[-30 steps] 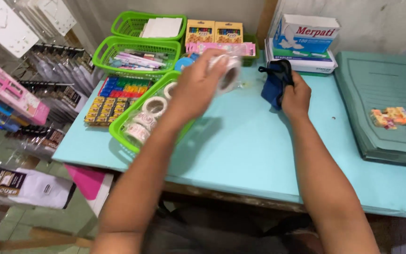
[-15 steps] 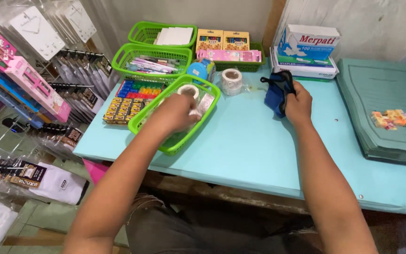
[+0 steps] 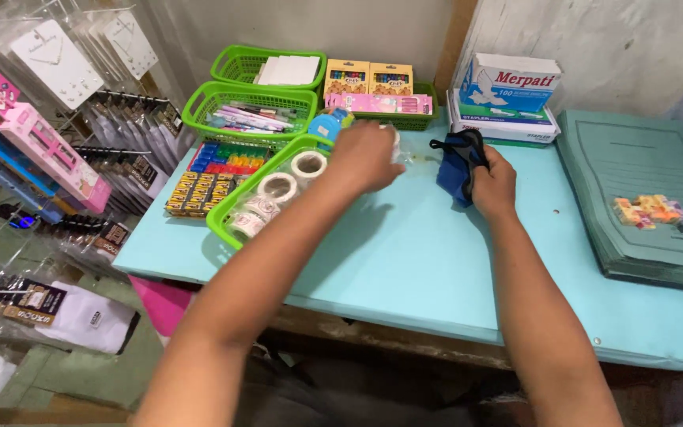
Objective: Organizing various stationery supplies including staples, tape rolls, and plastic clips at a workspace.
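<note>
A: Where is the tape roll [image 3: 394,136] now?

B: It stands on the light blue surface [image 3: 405,253], just beyond the green basket [image 3: 223,229] that holds more rolls. The left hand [image 3: 365,154] covers most of it, so only a white edge shows.

A: Is the hand closed on it?

B: I cannot tell — the fingers curl over the roll, but the grip itself is hidden behind the knuckles.

A: And the other hand?

B: The right hand [image 3: 493,180] is closed on a dark blue cloth [image 3: 456,166], pressed on the surface near the stacked stapler boxes [image 3: 503,107].

A: How to do this well, in your opinion?

B: I think the fingers should take the roll by its outer rim, not by the loose film, and lift it straight up — the small blue item [image 3: 327,125] and the basket rim are very near. The cloth hand should hold flat and steady.
</note>
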